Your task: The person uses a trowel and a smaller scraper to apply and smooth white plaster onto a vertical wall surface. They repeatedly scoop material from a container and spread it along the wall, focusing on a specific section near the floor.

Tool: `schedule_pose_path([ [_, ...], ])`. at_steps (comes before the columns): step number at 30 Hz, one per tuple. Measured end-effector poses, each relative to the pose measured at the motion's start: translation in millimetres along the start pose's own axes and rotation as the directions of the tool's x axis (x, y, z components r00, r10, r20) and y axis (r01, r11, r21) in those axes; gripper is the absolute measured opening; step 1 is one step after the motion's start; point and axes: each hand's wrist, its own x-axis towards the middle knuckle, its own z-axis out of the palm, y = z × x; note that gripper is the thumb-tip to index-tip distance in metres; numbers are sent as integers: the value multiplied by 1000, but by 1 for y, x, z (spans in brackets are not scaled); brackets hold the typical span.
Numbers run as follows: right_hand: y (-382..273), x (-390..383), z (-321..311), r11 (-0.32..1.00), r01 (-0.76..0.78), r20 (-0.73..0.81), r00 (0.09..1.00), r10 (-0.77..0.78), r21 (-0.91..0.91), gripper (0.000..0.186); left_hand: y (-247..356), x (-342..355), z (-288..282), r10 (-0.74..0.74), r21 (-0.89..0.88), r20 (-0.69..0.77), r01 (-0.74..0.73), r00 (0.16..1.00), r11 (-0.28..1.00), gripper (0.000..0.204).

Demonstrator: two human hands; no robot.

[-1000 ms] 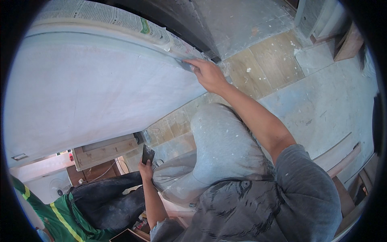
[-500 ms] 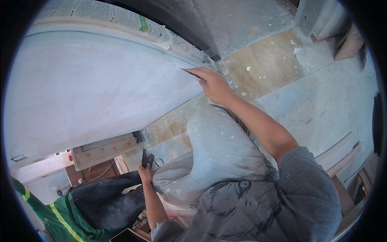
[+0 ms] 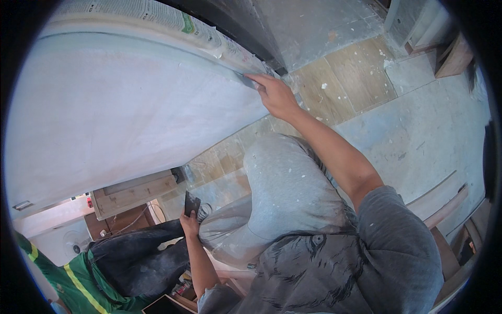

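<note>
One broad, smooth, chalky white panel, bordered by curving printed paper. Beside it, flecked wood-grain floor tiles and dusty grey cloth trousers. In the bare left hand, a dark, flat, rectangular scraper, clamped between thumb and fingers. In the bare right hand, a thin grey blade, clamped by the fingers against the panel's far edge.

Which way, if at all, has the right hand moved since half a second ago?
Yes: upward in view, the right hand is now closer to the printed paper.
</note>
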Motion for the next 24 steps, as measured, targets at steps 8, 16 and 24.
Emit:
schedule_pose_path([
  [8, 5, -13, 10, 999, 47, -50, 998, -47, 11, 45, 1, -1, 5, -64, -90, 18, 65, 998, 994, 36],
  [16, 10, -37, -14, 998, -2, 147, 989, -6, 55, 44, 13, -3, 7, -63, -82, 23, 65, 998, 994, 36],
  [24, -12, -1, -15, 996, 86, 26, 996, -85, -24, 41, 3, -2, -4, 6, 82, -7, -5, 1000, 997, 34],
])
